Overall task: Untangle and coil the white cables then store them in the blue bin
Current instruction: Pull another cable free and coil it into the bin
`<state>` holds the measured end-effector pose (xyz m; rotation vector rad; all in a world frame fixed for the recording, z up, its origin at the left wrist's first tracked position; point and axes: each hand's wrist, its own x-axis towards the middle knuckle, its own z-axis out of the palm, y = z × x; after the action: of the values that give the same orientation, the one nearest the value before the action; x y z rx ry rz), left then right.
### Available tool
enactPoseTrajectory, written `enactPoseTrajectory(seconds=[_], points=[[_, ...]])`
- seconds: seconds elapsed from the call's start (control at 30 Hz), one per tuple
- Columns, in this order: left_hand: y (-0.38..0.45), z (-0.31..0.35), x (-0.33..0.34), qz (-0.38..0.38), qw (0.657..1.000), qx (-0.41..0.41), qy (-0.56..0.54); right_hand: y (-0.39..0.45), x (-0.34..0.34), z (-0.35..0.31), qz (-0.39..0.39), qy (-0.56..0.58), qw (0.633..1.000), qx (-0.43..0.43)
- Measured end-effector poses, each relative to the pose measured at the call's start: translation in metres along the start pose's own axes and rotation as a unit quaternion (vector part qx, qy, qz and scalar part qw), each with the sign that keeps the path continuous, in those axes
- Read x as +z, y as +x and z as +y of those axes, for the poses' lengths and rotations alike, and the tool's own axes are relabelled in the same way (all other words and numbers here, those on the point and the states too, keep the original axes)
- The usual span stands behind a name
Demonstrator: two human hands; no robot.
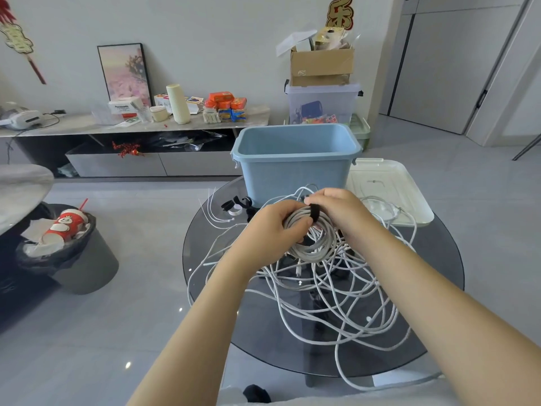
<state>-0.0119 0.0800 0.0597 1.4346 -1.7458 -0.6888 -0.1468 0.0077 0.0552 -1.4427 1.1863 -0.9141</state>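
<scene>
From your head camera, your left hand point(279, 227) grips a coiled white cable point(311, 244), fingers curled round its left side, holding it above the round glass table point(433, 288). Your right hand point(336, 210) pinches the black strap point(314, 213) wrapped over the top of the coil. Both hands are close together on the same bundle. Below it, a tangle of loose white cables point(336, 297) sprawls across the table. The blue bin point(295, 162) stands open at the table's far edge, its white lid point(386, 183) lying just beside it.
</scene>
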Motion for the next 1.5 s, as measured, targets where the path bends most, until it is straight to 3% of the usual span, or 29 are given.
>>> enactPoseTrajectory(seconds=[0.07, 0.17, 0.37, 0.5, 0.7, 0.83, 0.97, 1.07, 1.17, 1.3, 1.4, 1.5], points=[[-0.001, 0.001, -0.001, 0.013, 0.999, 0.024, 0.038, -0.001, -0.004, -0.001, -0.091, 0.069, 0.992, 0.055], [0.000, 0.002, -0.001, 0.040, 0.991, 0.076, 0.099, 0.001, -0.005, -0.001, -0.155, 0.159, 0.966, 0.131], [0.001, -0.002, 0.004, 0.125, 0.970, 0.146, 0.149, 0.006, -0.006, -0.002, -0.186, 0.201, 0.937, 0.218], [0.001, 0.000, 0.006, 0.164, 0.966, 0.151, 0.133, 0.007, -0.008, -0.002, -0.212, 0.206, 0.928, 0.228], [-0.001, 0.002, -0.002, 0.131, 0.982, 0.120, 0.066, 0.004, -0.009, -0.002, -0.207, 0.256, 0.915, 0.231], [-0.004, 0.003, -0.006, 0.122, 0.988, 0.096, 0.013, 0.003, -0.009, 0.000, -0.173, 0.289, 0.923, 0.188], [-0.003, 0.004, -0.006, 0.126, 0.988, 0.084, 0.020, 0.005, -0.007, 0.002, -0.115, 0.319, 0.929, 0.146], [-0.003, 0.002, -0.006, 0.130, 0.989, 0.071, 0.026, 0.005, -0.008, 0.003, -0.113, 0.317, 0.935, 0.110], [0.000, -0.003, -0.006, 0.146, 0.987, 0.062, 0.041, 0.003, -0.010, 0.002, -0.120, 0.259, 0.956, 0.071], [0.003, -0.008, -0.006, 0.175, 0.984, 0.034, 0.022, -0.002, -0.007, -0.004, -0.068, 0.099, 0.992, -0.024], [0.005, -0.008, -0.006, 0.196, 0.980, 0.016, -0.006, -0.012, -0.002, -0.008, -0.085, 0.005, 0.992, -0.091], [0.008, -0.008, -0.005, 0.200, 0.979, -0.011, -0.036, -0.016, 0.000, -0.008, -0.072, -0.005, 0.989, -0.130]])
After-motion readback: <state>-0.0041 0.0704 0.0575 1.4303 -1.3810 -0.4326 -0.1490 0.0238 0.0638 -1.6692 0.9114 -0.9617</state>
